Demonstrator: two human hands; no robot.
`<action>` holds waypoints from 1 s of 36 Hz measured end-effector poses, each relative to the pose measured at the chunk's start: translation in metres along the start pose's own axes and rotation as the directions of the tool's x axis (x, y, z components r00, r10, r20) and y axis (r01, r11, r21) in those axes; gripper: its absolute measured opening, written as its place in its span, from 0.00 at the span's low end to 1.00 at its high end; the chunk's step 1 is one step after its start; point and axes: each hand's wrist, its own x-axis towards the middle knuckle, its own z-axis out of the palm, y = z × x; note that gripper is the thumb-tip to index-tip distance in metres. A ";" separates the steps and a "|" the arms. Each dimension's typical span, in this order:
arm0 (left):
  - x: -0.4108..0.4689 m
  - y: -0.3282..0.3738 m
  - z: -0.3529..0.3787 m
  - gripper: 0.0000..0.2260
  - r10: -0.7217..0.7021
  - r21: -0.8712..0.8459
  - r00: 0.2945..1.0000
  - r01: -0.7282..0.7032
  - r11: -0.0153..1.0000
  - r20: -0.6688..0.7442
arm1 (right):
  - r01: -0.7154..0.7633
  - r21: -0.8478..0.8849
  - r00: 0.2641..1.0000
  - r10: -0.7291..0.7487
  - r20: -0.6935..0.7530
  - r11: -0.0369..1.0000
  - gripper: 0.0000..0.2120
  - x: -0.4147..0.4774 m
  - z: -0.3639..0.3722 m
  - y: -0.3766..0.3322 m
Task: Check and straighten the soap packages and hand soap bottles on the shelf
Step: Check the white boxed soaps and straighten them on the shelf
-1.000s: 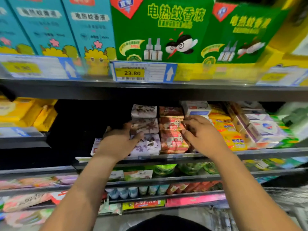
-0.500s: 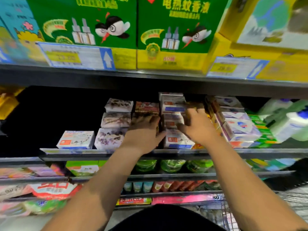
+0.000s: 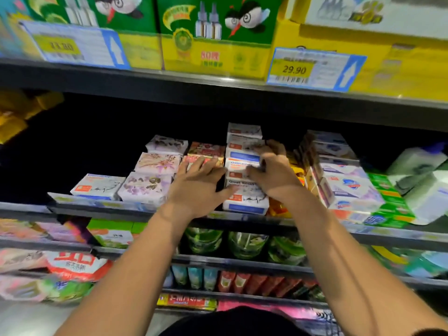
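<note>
My left hand (image 3: 197,187) lies flat just left of the goat soap stack (image 3: 246,202); my right hand (image 3: 275,175) grips that stack. Hand soap bottles (image 3: 417,163) right of it look tilted, likely not yet straightened.

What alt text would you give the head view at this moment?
A person's left hand and right hand reach onto a store shelf, touching a stack of white goat soap boxes from either side. Purple-flowered soap packages sit stacked to its left.
</note>
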 end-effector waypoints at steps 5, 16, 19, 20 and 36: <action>-0.002 0.002 -0.004 0.34 -0.013 -0.018 1.000 0.013 1.000 0.019 | -0.099 0.215 0.994 0.090 0.054 0.972 0.13 0.010 -0.003 0.009; -0.004 0.005 -0.010 0.34 -0.006 -0.028 1.000 0.006 1.000 0.008 | -0.070 0.402 0.992 0.107 -0.070 0.913 0.30 0.004 -0.004 0.014; -0.005 0.002 -0.010 0.34 0.013 -0.076 1.000 -0.015 0.997 -0.026 | -0.048 0.561 0.992 0.104 -0.069 0.827 0.28 -0.009 -0.006 0.011; -0.006 0.001 -0.011 0.34 0.018 -0.142 0.998 -0.026 0.990 -0.055 | -0.030 0.618 0.993 0.093 -0.070 0.786 0.27 -0.014 -0.007 0.012; -0.054 -0.034 -0.046 0.24 0.086 -0.721 0.972 -0.220 0.657 -0.219 | -0.245 0.845 0.969 0.142 0.201 0.476 0.15 -0.082 -0.018 -0.057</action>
